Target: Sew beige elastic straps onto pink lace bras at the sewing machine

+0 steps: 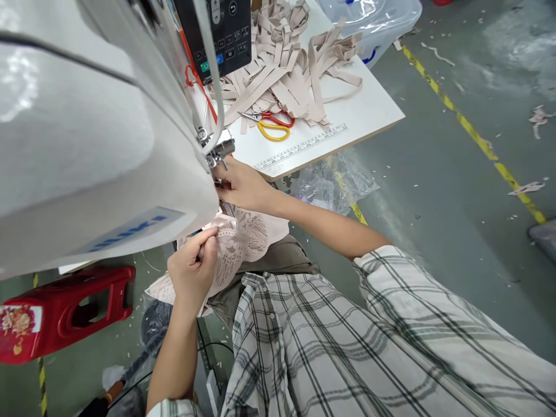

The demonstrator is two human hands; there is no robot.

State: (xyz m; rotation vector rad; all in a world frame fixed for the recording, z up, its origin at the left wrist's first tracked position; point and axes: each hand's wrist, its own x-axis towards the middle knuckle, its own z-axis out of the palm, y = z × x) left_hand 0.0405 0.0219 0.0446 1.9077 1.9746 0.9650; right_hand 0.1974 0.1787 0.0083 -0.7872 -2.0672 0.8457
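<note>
Pale pink lace, apparently a bra (230, 255), hangs over my lap from the front of a white sewing machine (108, 156). My left hand (193, 266) pinches its upper edge between thumb and fingers, just below the machine head. Close to the needle area (219, 153), my right hand (243, 182) has its fingers curled inward. Their tips are partly hidden by the machine, so whatever they grip does not show. Part of the lace lies under the machine head, out of sight.
On the white table (377, 113) lie a heap of beige fabric strips (286, 75), red-and-yellow scissors (273, 124) and a printed ruler (304, 145). A control panel (226, 35) stands beside them. Behind is a clear plastic bin (373, 23); a red stool (65, 313) stands at left.
</note>
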